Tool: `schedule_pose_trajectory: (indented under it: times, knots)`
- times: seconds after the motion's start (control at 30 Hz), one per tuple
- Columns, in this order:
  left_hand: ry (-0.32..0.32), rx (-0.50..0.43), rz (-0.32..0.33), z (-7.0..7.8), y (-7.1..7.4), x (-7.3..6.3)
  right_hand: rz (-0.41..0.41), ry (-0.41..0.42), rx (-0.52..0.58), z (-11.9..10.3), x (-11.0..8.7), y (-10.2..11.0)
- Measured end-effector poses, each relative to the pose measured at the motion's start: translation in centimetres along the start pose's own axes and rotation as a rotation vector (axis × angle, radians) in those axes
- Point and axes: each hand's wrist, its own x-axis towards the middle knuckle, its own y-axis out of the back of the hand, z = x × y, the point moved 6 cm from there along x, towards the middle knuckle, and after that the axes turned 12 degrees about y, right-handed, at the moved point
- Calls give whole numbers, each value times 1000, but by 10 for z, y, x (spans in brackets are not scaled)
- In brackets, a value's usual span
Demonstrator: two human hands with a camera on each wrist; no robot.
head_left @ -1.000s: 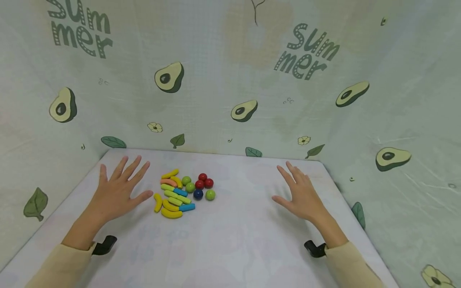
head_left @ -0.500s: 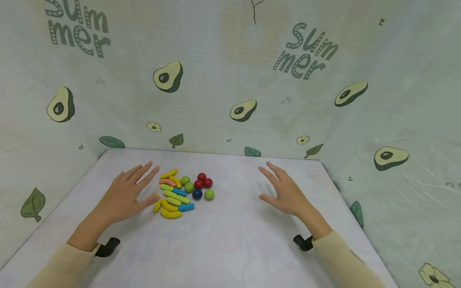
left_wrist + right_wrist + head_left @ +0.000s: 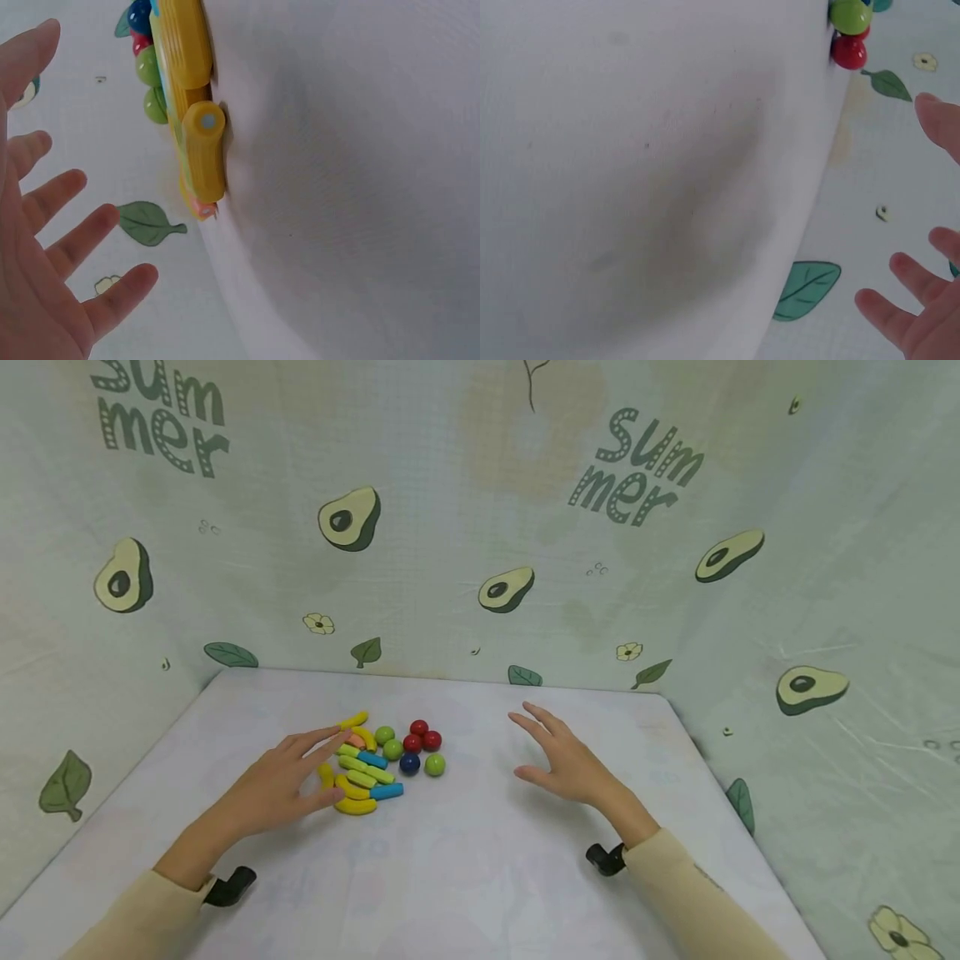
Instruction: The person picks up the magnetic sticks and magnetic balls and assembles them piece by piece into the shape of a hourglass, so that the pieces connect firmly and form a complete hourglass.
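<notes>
My left hand (image 3: 277, 785) hovers at the left side of a cluster of small toy pieces, palm down, fingers spread and holding nothing. In the head view its fingers overlap a yellow banana-shaped piece (image 3: 326, 774) and a salmon piece (image 3: 356, 741). More yellow bananas (image 3: 356, 807), yellow-green sticks (image 3: 370, 770) and blue pieces (image 3: 387, 791) lie close by. Beyond them are green balls (image 3: 435, 765), red balls (image 3: 432, 741) and one dark blue ball (image 3: 409, 763). My right hand (image 3: 570, 764) hangs over the table to the right of the cluster, fingers spread, touching nothing.
The pieces lie on a white table (image 3: 480, 860) whose far edge meets an upright cloth (image 3: 435, 527) printed with avocados, leaves and lettering. The same cloth stands along the left and right sides.
My left hand has moved right, from beside the cluster to over its left edge, its fingers lowering. My right hand has moved left toward the cluster. The pieces look unmoved.
</notes>
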Motion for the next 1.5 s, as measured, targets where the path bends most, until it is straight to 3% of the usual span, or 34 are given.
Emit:
schedule_pose_trajectory:
  times: [0.27,0.43,0.6,0.87,1.03,1.5]
  knots:
    - [-36,-101,-51,7,-12,3,-39,-4,108,-4,12,-21]
    - [-12,-152,-89,8,-18,2,-65,33,136,-10,24,-32]
    - [-4,-173,-119,11,-21,1,-83,50,182,-17,35,-42]
    - [-35,-192,-149,16,-23,-1,-115,39,273,-25,47,-55]
    - [-60,-202,-165,13,-32,2,-128,18,326,-25,53,-64]
    - [-121,-216,-184,14,-34,5,-165,50,365,-38,70,-84]
